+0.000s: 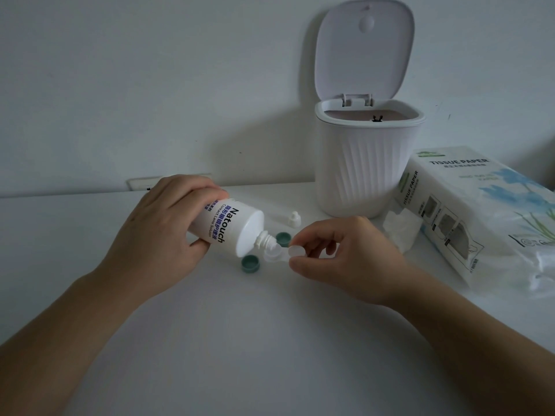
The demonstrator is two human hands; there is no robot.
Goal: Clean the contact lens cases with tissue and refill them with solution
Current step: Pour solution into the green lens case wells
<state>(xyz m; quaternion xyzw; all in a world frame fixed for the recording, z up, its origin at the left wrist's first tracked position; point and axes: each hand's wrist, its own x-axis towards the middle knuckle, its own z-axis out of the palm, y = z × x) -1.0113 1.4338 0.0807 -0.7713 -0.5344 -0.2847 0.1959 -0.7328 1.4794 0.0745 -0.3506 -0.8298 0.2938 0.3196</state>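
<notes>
Plastic, film and paper on a matt white table [270, 340]

The solution bottle [228, 228] is smooth white plastic with a printed label and a faint sheen; the lens case [274, 254] looks translucent, milky plastic, and the two green caps [250, 263] are matt plastic with ribbed edges. The bin [365, 169] is ribbed, satin white plastic. The tissue pack [480, 223] wears glossy, crinkled printed film, with soft matt paper tissue [401, 228] showing at its end.

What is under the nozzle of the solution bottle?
One open well of the lens case, steadied by the right hand. Any liquid inside cannot be made out.
</notes>
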